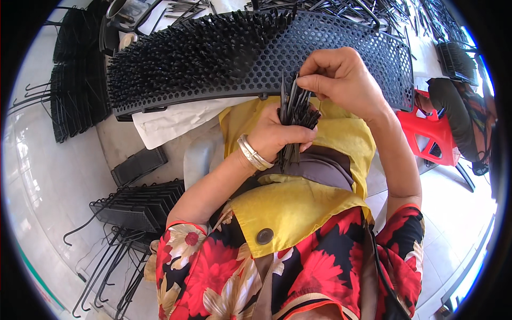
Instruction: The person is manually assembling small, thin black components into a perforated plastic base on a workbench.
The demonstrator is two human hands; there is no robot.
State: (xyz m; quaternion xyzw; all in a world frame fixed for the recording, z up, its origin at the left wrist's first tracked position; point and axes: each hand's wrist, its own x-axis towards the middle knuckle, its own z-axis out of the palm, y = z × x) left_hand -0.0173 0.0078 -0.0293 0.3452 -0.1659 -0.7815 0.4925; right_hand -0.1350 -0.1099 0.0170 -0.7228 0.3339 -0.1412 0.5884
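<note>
My left hand (271, 132) is closed round a bundle of thin, dark pointed sticks (292, 109) in front of my body, most of them pointing up. Above it, my right hand (344, 77) pinches the upper end of one stick between thumb and forefinger; its lower part is lost among the others. Just beyond both hands lies a long, black perforated tray (341, 53). Its left half bristles with upright dark sticks (186, 58) set close together, while bare holes show across the right half.
Loose sticks (368, 13) lie scattered behind the tray. More black racks with long hooked wires hang at the left (80, 90) and are stacked low at the left (136, 205). A red plastic stool (426, 133) stands right. White paper (178, 122) sticks out under the tray.
</note>
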